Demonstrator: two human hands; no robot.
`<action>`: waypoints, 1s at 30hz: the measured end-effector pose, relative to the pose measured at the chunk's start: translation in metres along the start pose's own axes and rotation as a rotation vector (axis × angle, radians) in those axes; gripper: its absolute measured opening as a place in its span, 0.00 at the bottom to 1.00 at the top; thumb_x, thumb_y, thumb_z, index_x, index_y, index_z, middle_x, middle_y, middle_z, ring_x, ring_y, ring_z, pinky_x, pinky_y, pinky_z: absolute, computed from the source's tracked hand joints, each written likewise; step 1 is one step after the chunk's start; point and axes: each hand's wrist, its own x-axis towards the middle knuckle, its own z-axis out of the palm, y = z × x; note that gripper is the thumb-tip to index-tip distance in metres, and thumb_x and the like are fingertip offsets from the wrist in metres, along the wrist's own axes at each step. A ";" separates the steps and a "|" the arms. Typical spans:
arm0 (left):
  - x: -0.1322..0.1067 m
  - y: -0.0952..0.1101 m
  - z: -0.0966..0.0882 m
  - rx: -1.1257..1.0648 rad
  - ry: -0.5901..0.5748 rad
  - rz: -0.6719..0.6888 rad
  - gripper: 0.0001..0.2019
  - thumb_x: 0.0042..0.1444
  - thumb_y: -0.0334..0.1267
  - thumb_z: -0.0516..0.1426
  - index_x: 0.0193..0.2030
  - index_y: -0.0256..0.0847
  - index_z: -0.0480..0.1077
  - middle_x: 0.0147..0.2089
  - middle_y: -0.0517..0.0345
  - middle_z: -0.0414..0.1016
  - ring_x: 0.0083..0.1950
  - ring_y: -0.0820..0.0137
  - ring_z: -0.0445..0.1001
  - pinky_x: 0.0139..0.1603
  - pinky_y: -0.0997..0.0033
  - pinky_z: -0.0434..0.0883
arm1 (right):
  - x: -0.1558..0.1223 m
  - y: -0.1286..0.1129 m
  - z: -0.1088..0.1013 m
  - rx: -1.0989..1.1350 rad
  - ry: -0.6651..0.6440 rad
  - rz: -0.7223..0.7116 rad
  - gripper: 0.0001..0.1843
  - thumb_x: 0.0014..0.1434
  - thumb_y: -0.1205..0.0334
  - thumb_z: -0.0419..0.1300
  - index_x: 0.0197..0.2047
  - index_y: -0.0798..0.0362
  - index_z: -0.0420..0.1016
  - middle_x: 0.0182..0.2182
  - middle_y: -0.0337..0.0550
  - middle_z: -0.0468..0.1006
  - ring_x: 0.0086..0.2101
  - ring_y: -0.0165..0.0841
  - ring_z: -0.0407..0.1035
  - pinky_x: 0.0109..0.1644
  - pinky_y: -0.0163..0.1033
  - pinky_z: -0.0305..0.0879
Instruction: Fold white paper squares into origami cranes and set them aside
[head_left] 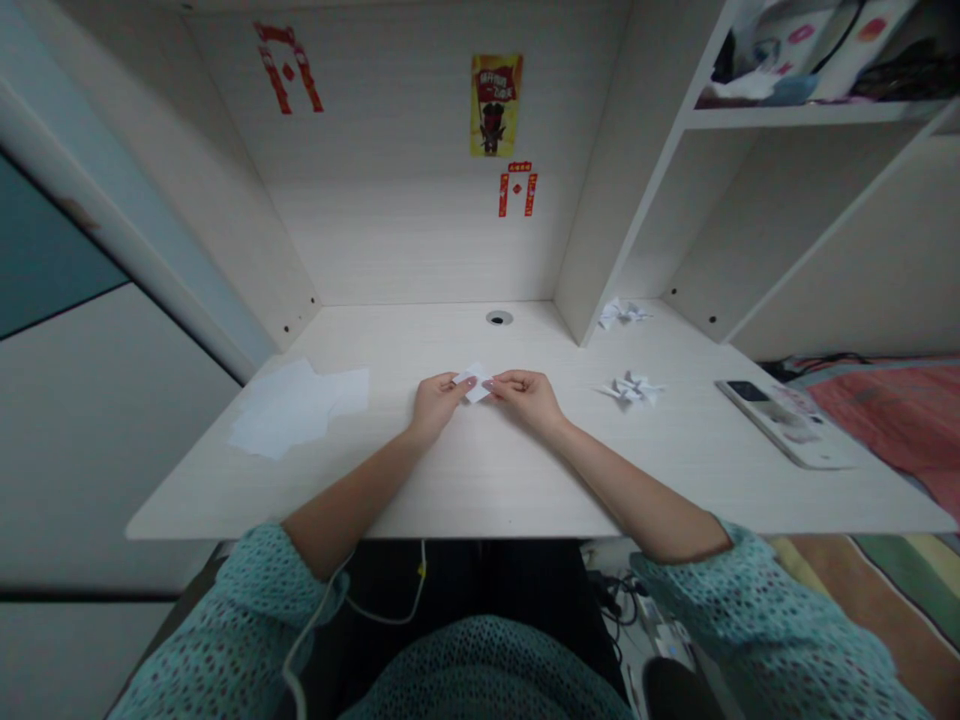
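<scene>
Between my two hands, just above the middle of the desk, is a small folded piece of white paper (475,384). My left hand (439,400) pinches its left side with the thumb on top. The right edge is pinched between the thumb and fingers of my right hand (527,396). To the left lies a spread pile of white paper sheets (289,405). Folded white paper pieces with pointed ends (632,389) sit in a small heap right of my right hand, and more such pieces (624,313) lie farther back beside the upright panel.
The pale desk (480,490) has a back wall with red paper decorations and a round cable hole (499,318). A phone (784,425) rests at the right. An upright panel (637,190) divides the back. A white cable (397,615) hangs over my lap.
</scene>
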 end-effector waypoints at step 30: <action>-0.008 0.012 -0.001 0.173 -0.070 0.308 0.10 0.48 0.40 0.60 0.38 0.42 0.75 0.35 0.56 0.76 0.35 0.71 0.73 0.37 0.73 0.68 | 0.001 -0.010 -0.009 -0.008 0.040 -0.180 0.11 0.43 0.57 0.66 0.32 0.51 0.80 0.33 0.44 0.81 0.34 0.36 0.74 0.42 0.40 0.68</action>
